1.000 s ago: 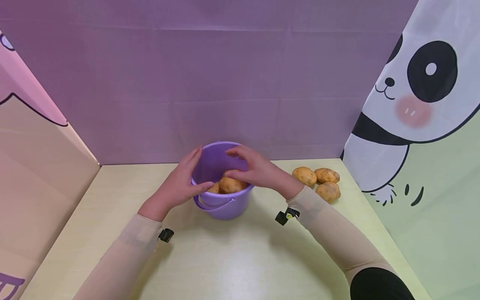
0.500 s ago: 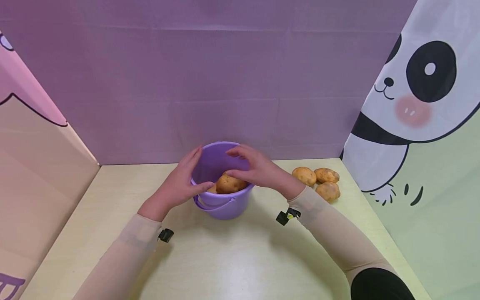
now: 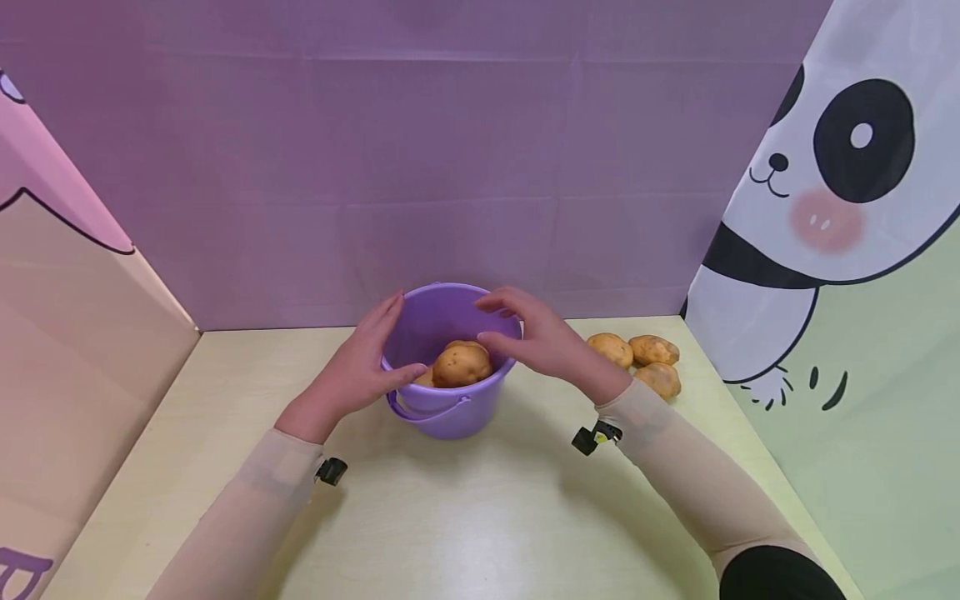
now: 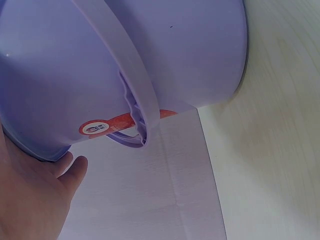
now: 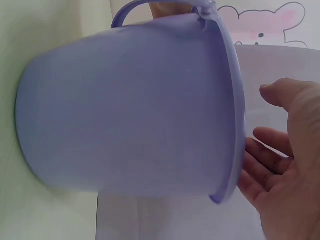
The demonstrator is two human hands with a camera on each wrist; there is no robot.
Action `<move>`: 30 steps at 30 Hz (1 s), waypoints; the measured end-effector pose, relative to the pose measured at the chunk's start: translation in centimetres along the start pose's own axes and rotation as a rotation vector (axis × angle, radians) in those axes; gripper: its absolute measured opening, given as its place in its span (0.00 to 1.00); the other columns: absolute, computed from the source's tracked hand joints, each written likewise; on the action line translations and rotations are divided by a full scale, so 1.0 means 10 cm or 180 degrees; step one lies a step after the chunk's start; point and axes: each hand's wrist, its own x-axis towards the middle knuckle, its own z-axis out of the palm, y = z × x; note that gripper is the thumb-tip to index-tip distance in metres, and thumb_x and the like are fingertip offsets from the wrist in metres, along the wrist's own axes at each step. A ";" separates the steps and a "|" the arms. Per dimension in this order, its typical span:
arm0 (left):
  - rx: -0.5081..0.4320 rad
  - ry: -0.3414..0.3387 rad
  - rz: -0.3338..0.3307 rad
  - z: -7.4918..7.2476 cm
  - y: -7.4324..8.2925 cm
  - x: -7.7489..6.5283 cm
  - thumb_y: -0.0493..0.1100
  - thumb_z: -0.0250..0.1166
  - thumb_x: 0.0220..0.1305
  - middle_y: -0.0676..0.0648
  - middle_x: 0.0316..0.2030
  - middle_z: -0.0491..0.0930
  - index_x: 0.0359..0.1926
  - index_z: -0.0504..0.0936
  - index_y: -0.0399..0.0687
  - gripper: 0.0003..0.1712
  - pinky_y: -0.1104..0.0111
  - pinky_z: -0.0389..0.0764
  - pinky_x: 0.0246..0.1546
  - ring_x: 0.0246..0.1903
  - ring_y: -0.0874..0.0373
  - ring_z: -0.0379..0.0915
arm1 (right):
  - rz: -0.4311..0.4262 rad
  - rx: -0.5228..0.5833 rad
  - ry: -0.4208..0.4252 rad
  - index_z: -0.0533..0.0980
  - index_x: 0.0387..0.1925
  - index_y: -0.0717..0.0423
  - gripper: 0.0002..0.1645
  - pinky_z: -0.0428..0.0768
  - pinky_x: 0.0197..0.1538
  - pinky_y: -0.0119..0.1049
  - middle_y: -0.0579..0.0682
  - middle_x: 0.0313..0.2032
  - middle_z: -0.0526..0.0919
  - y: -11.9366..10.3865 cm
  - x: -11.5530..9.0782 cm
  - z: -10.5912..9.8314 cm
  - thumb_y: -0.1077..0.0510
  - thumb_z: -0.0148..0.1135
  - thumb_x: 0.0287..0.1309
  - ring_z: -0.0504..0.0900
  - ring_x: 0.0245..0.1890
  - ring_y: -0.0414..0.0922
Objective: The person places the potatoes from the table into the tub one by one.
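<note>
A purple bucket [image 3: 450, 408] stands upright on the table, its handle [image 3: 431, 412] hanging down at the front. Inside lie potatoes; one large potato [image 3: 462, 365] shows plainly, with others partly hidden under and beside it. My left hand [image 3: 358, 367] holds the bucket's left rim, thumb over the front edge; in the left wrist view the fingers [image 4: 70, 172] are at the rim. My right hand [image 3: 543, 337] is over the right rim, fingers spread and loosely bent, with nothing between thumb and fingers. In the right wrist view, the right fingers [image 5: 262, 162] are beside the rim.
Three more potatoes [image 3: 654, 350] lie close together on the table at the right, partly behind my right forearm. A purple cloth wall [image 3: 450, 167] rises right behind the bucket. Printed panels flank the pale wooden table [image 3: 450, 517] left and right.
My right hand has let go of the large potato, which has settled among the others in the bucket, and has drawn back to the right. My left hand stays on the rim.
</note>
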 end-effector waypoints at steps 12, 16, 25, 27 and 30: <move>0.0011 -0.0004 0.0042 0.01 0.00 0.01 0.61 0.76 0.68 0.40 0.89 0.44 0.90 0.46 0.39 0.67 0.37 0.52 0.83 0.87 0.39 0.39 | 0.0124 -0.0018 0.0212 0.82 0.65 0.61 0.22 0.80 0.68 0.54 0.57 0.61 0.86 0.22 -0.33 -0.24 0.58 0.72 0.75 0.83 0.64 0.51; 0.0032 -0.0005 0.0027 0.00 0.00 0.00 0.61 0.76 0.69 0.40 0.89 0.44 0.90 0.46 0.39 0.66 0.37 0.52 0.83 0.87 0.39 0.39 | 0.0314 -0.0073 0.0254 0.81 0.66 0.58 0.23 0.80 0.68 0.54 0.57 0.63 0.85 0.29 -0.48 -0.32 0.57 0.72 0.75 0.83 0.65 0.54; 0.0006 0.0008 0.0029 0.01 -0.01 -0.01 0.61 0.76 0.69 0.41 0.89 0.44 0.90 0.46 0.40 0.66 0.36 0.53 0.83 0.87 0.39 0.40 | 0.0730 -0.0463 0.0364 0.79 0.67 0.60 0.25 0.79 0.69 0.61 0.57 0.64 0.84 0.50 -0.86 -0.49 0.55 0.72 0.75 0.80 0.67 0.59; 0.0019 0.0013 0.0043 0.00 -0.01 0.00 0.62 0.76 0.69 0.41 0.89 0.44 0.90 0.46 0.39 0.66 0.36 0.53 0.83 0.87 0.39 0.40 | 0.0825 -0.0542 0.0378 0.78 0.68 0.61 0.26 0.78 0.70 0.62 0.58 0.65 0.82 0.55 -0.96 -0.54 0.55 0.72 0.75 0.79 0.68 0.59; 0.0028 0.0023 0.0074 0.00 -0.01 0.00 0.61 0.76 0.69 0.40 0.89 0.45 0.90 0.46 0.39 0.66 0.36 0.53 0.83 0.87 0.39 0.40 | 0.0894 -0.0750 0.0401 0.78 0.67 0.61 0.25 0.78 0.69 0.63 0.59 0.64 0.82 0.64 -1.07 -0.59 0.55 0.71 0.76 0.79 0.66 0.61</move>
